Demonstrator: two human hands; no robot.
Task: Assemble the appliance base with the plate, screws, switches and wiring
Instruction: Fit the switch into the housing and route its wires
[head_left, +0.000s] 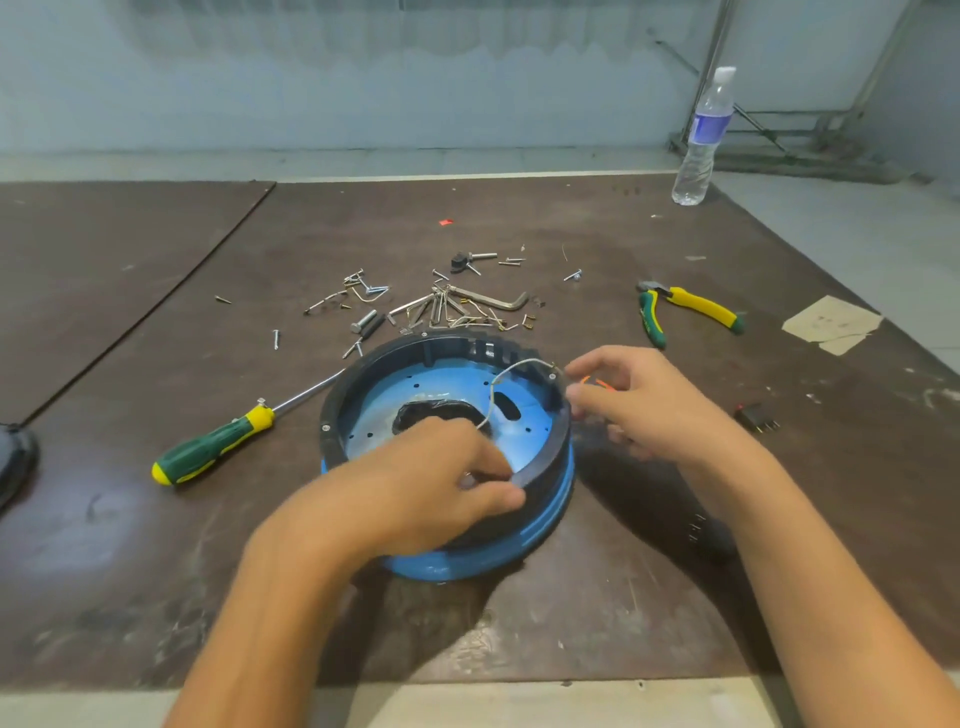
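The brown bench carries everything. The appliance base, a black ring on a blue rim, stands in the middle in front of me, open side up, with the blue plate inside it. My left hand grips its near rim, fingers curled inside and thumb outside. My right hand is at the right rim, touching it, and its curled fingers pinch a thin orange wire.

A clear water bottle stands at the far right edge; its blue label is too small to read. A green and yellow screwdriver lies left of the base, and its shaft points at the rim. Pliers of the same colours lie open to the far right, near a torn piece of paper. Just behind the base there is a heap of screws with a bent hex key. A small black switch lies right of my right hand. A grey wire arches from the right rim over the plate to my left fingers.
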